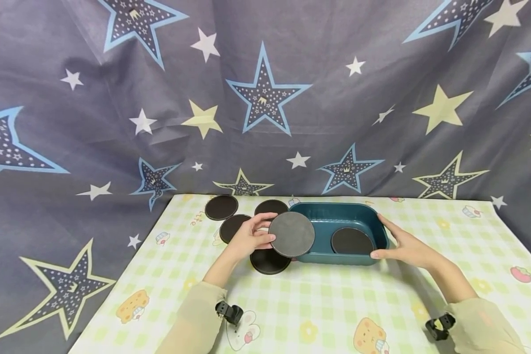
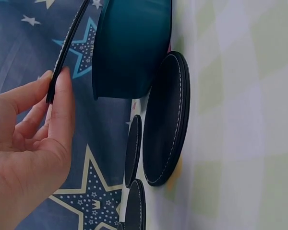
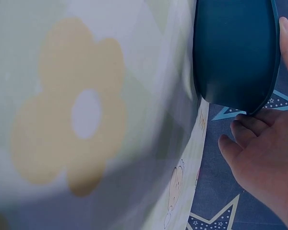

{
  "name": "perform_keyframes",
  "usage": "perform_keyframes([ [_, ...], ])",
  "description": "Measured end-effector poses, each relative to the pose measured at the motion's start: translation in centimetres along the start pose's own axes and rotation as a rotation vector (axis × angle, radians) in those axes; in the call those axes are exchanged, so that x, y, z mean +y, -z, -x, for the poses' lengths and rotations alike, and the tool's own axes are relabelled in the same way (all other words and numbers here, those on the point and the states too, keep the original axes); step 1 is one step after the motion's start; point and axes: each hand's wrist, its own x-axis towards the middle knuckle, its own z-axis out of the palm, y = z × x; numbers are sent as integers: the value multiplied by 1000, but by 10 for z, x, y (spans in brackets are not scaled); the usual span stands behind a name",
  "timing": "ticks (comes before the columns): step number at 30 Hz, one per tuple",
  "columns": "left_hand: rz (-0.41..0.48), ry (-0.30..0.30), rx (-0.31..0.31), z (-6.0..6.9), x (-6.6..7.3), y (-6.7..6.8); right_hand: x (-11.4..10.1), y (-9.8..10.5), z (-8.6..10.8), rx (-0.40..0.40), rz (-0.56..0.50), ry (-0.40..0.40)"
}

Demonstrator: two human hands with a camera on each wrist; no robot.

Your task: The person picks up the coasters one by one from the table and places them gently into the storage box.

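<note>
My left hand (image 1: 248, 239) pinches a round leather coaster (image 1: 291, 234) by its left edge, thumb on one face and fingers on the other. The coaster is tilted, its grey side towards the head camera, above the left end of a teal rectangular dish (image 1: 336, 258). In the left wrist view its stitched edge (image 2: 67, 45) shows between the fingertips. My right hand (image 1: 404, 247) holds the dish at its right end, thumb at the front corner and fingers at the back. One dark coaster (image 1: 352, 241) lies inside the dish, towards its right.
Several dark coasters lie on the table left of the dish: a front one (image 1: 270, 261), a middle one (image 1: 233, 228), a far left one (image 1: 221, 207) and one behind my left hand (image 1: 271, 208). A checked cloth (image 1: 309, 300) covers the table. A starry curtain (image 1: 265, 152) hangs behind.
</note>
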Motion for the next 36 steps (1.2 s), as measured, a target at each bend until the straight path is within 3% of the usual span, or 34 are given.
perform_keyframes([
  [21, 10, -1, -4, -13, 3, -12, 3, -1, 0, 1, 7, 7],
  [36, -23, 48, -15, -38, 12, -36, 2, 0, -1, 10, 6, 10],
])
